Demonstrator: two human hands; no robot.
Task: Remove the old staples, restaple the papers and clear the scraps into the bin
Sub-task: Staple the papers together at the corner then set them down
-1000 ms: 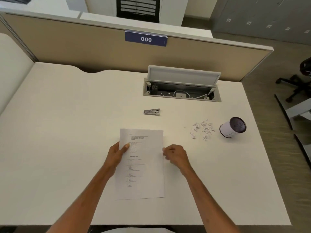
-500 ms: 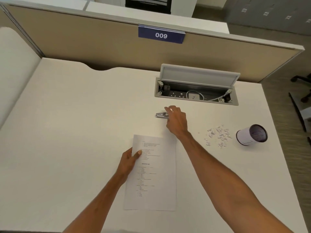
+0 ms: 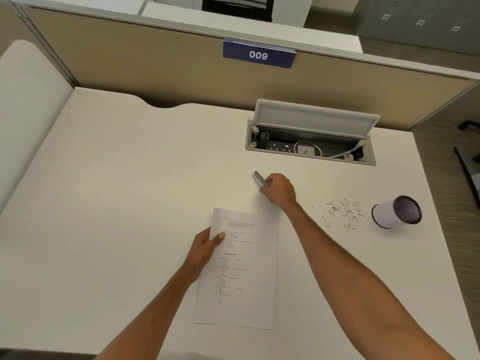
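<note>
Papers (image 3: 241, 281) lie flat on the table (image 3: 130, 203), near centre, printed side up. Left grip (image 3: 205, 249) pinches the left edge of the papers, with the thumb on top of the sheet. Right grip (image 3: 279, 189) is clenched around the near end of the stapler (image 3: 260, 179), just beyond the far right corner of the papers. The free end of the stapler projects toward the far left. Scraps (image 3: 342, 211) are scattered on the table, to the right of the right grip. Bin (image 3: 396, 211) stands just right of the scraps, dark mouth visible. Cable tray (image 3: 311, 149), lid raised, is set into the table's far side.
</note>
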